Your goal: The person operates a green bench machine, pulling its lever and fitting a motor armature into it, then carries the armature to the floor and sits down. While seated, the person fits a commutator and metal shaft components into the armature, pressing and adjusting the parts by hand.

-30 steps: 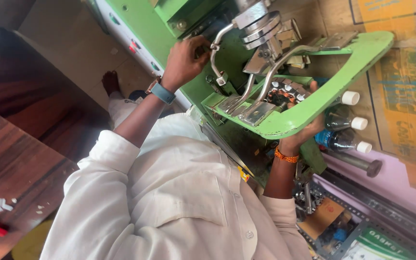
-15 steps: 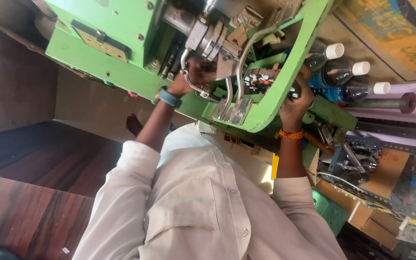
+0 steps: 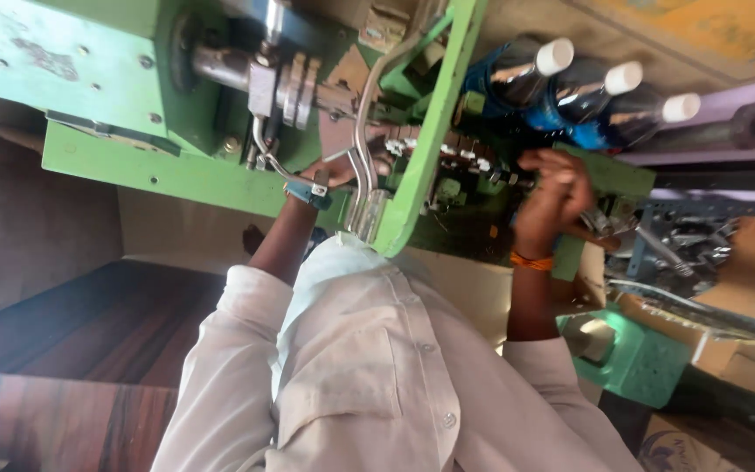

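Since half a second ago, my right hand point(image 3: 557, 197) has dropped from the green frame point(image 3: 434, 131) toward the metal parts point(image 3: 609, 223) at the machine's side, fingers curled around something small I cannot make out. My left hand point(image 3: 342, 170) stays up inside the machine, half hidden behind the bent steel lever point(image 3: 362, 149); I cannot tell its grip. Just beyond sits the steel shaft point(image 3: 281, 83) on the green body point(image 3: 63, 52). Three dark bottles point(image 3: 587, 92) with white caps lie above my right hand.
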Demonstrator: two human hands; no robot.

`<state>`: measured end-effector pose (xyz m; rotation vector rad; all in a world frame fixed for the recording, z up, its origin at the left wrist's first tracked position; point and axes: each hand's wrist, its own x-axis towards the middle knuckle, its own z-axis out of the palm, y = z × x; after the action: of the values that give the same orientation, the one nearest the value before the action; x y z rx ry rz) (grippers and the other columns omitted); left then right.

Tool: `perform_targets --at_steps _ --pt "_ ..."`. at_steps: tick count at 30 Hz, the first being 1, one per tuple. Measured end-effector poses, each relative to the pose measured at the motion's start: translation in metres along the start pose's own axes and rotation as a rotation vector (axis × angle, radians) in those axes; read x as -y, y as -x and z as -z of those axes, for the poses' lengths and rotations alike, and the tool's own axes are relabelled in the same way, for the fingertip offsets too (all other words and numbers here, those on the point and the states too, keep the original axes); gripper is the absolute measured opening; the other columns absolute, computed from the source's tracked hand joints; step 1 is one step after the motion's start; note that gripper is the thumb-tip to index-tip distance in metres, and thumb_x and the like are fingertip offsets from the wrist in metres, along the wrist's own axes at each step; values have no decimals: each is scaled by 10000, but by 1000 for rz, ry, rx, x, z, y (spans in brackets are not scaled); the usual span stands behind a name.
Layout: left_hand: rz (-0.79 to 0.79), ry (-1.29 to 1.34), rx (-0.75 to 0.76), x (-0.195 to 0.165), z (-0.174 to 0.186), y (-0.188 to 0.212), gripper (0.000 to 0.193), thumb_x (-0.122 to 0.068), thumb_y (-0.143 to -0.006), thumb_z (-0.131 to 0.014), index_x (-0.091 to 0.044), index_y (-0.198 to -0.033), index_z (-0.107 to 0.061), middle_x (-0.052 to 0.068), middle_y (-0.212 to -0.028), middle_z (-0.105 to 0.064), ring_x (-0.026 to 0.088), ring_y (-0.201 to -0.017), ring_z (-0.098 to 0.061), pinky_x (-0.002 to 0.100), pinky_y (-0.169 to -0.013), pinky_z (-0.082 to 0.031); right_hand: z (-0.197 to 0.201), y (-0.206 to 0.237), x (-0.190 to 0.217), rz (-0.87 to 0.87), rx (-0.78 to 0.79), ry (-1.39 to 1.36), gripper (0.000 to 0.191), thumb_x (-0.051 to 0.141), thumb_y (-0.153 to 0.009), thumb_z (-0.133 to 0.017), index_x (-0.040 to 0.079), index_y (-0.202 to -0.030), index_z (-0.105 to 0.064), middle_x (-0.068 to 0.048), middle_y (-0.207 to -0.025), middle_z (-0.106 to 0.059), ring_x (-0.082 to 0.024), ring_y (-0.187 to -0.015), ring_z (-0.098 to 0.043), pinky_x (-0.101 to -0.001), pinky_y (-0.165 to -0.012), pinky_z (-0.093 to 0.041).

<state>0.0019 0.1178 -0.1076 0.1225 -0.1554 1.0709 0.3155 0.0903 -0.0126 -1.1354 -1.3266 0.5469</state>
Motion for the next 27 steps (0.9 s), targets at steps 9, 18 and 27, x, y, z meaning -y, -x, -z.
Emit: perform_targets --at_steps 9,18,27 --pt "23 200 -102 22 17 -7 658 -359 -1078 -548 56 -1544 -341 314 -1561 -414 459 -1389 -499 557 -1136 -451 70 11 0 -166 -167 -130 422 432 -1117 -546 20 -1050 -609 -113 -931 -679 -201 -747 -673 -357 -700 -557" --pt "-26 184 -331 34 41 -16 735 -448 -1122 -470 51 -1630 -288 325 -1649 -350 511 -1459 -448 660 -1236 -380 -75 -13 22 148 62 -90 348 274 -1132 -547 -16 -948 -603 -118 -899 -664 -189 -765 -619 -314 -686 -494" --pt "-57 49 75 36 52 -16 881 -598 -1034 -460 57 -1584 -250 404 -1583 -300 619 -1423 -373 661 -1215 -330 -98 -30 29 -108 -43 -212 373 289 -1094 -543 -39 -930 -609 -79 -839 -597 -126 -651 -535 -242 -574 -395"
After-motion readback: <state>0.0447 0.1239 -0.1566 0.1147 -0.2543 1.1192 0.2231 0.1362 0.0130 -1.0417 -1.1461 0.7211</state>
